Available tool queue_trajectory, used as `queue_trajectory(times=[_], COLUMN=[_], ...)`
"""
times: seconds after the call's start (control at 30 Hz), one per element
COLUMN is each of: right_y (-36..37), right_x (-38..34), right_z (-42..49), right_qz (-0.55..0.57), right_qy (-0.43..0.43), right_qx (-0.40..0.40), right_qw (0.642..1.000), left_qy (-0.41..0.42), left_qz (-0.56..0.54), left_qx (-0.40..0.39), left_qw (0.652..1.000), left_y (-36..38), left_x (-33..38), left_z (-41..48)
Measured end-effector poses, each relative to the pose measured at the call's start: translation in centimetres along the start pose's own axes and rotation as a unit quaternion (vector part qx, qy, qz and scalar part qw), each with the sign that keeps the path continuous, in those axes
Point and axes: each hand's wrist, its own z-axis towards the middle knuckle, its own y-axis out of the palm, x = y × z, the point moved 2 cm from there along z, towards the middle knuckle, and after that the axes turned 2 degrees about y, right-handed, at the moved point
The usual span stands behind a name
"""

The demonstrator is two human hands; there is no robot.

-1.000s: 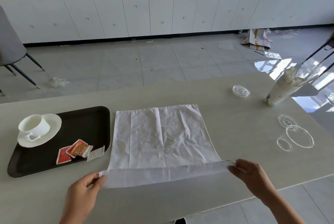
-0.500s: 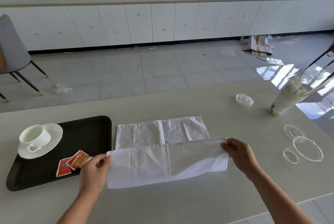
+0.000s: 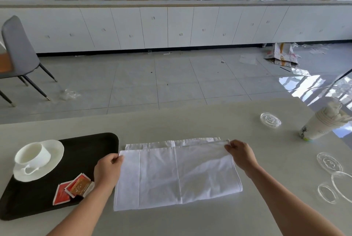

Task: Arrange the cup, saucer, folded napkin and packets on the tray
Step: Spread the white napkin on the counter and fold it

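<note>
Napkin (image 3: 177, 174) lies half-folded on the tabletop (image 3: 190, 121) just right of the tray (image 3: 91, 140). It could skew if either pinched corner slips, leaving edges misaligned. Left hand (image 3: 106, 171) fingers pinch its far-left corner; right hand (image 3: 241, 156) fingers pinch the far-right corner, forearms angled inward.

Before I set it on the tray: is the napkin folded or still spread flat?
Folded once: the napkin is doubled over, both hands pinching its top layer's far corners near the back edge.

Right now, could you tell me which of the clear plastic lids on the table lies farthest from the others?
The clear lid just left of the paper cup stack; it lies alone, while the other three cluster near the table's right edge.
</note>
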Motion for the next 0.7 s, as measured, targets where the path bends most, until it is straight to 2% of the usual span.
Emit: queue_trajectory(times=[0.23,0.5,0.7], right_y=[1.7,3.2,3.7], right_x=[-0.7,-0.2,0.4], right_z=[3.9,5.5,6.0], right_qz=[-0.052,-0.08,-0.079], right_qy=[0.033,0.057,0.045], right_qx=[-0.002,-0.013,-0.009], right_qw=[0.998,0.995,0.996], left_qy=[-0.016,0.028,0.024], left_qz=[0.078,0.194,0.168], left_qx=[0.01,0.033,0.027], left_qw=[0.997,0.98,0.985], left_y=[2.0,3.3,3.6], left_x=[0.5,0.9,1.1], left_z=[3.4,4.9,4.1])
